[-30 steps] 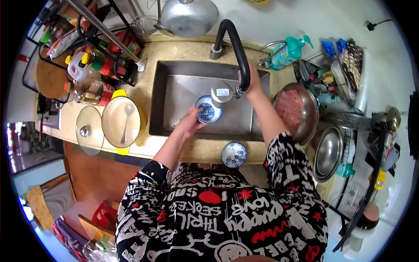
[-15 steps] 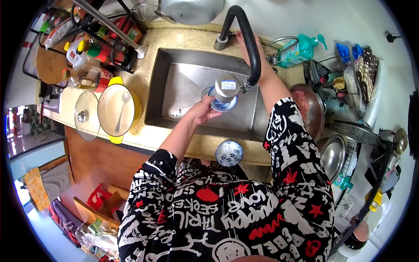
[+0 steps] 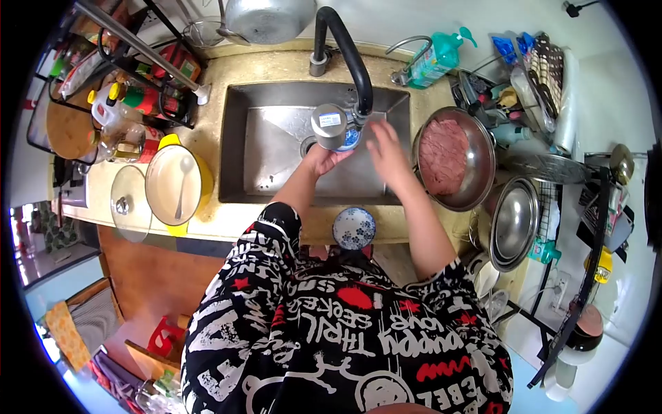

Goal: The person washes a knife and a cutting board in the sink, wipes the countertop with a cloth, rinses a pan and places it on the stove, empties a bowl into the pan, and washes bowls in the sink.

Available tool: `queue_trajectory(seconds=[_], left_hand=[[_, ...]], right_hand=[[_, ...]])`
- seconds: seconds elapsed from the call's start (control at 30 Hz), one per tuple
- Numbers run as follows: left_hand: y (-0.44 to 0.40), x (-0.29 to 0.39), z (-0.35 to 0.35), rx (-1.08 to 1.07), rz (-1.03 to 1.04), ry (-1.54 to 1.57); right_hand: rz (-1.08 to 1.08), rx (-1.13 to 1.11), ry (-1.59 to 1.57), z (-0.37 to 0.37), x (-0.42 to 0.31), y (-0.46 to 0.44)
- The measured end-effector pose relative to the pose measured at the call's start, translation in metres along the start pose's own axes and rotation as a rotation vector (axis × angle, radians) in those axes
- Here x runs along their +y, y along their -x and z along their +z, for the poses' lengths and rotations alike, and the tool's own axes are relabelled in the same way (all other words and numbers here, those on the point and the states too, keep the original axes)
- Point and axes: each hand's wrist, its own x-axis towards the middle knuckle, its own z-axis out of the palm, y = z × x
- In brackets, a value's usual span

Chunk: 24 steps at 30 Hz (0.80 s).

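In the head view, my left hand (image 3: pixel 324 161) grips a blue-and-white bowl (image 3: pixel 352 140) over the sink (image 3: pixel 236 148). The round silver tap attachment (image 3: pixel 329 122) hangs above the bowl and hides much of it. Just to the right, my right hand (image 3: pixel 387 153) is empty, with its fingers apart, close to the bowl. The black curved faucet (image 3: pixel 355 69) rises behind both hands. A second bowl with a blue flower pattern (image 3: pixel 354 228) sits at the counter's front edge, nearest my body.
Right of the sink stands a metal basin (image 3: pixel 487 165) holding raw minced meat (image 3: pixel 443 155). A yellow pot (image 3: pixel 200 190) with a spoon in it and a glass lid (image 3: pixel 131 207) lie left. A green pump bottle (image 3: pixel 434 61) stands behind, bottles (image 3: pixel 148 100) at the back left.
My right hand has come from behind the faucet, near its base, down and forward to beside the bowl. The left hand still holds the bowl under the tap. The view has shifted.
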Motion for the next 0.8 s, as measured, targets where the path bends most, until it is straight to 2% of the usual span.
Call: queue_trajectory(seconds=[0.13, 0.17, 0.23, 0.3, 0.4, 0.47, 0.53, 0.63, 0.73, 0.8], left_hand=[[0.000, -0.008, 0.006, 0.126, -0.134, 0.118], [0.002, -0.007, 0.005, 0.165, -0.165, 0.131], [0.013, -0.008, 0.004, 0.325, -0.139, -0.072], [0.023, -0.004, 0.004, 0.485, -0.095, -0.269], [0.045, 0.002, -0.001, 0.381, 0.022, -0.591], [0.052, 0.009, -0.002, 0.337, 0.043, -0.447], [0.057, 0.013, -0.001, 0.240, 0.051, -0.255], [0.034, 0.012, -0.027, 0.050, -0.152, 0.220], [0.015, 0.005, -0.042, 0.159, -0.190, 0.285], [0.047, 0.005, -0.008, 0.499, 0.024, -0.273]], right_hand=[[-0.003, -0.069, 0.003, -0.013, -0.012, 0.067], [0.091, -0.122, -0.006, -0.012, -0.011, 0.081], [0.270, -0.233, -0.027, -0.008, -0.007, 0.105], [0.312, -0.288, -0.056, 0.015, 0.027, 0.130], [0.483, -0.412, -0.226, 0.036, 0.044, 0.147], [0.610, -0.489, -0.381, 0.038, 0.046, 0.153], [0.594, -0.474, -0.507, 0.045, 0.051, 0.157], [0.581, -0.530, -0.508, 0.047, 0.060, 0.157], [0.558, -0.453, -0.540, 0.044, 0.041, 0.158], [0.597, -0.463, -0.482, 0.032, 0.019, 0.150]])
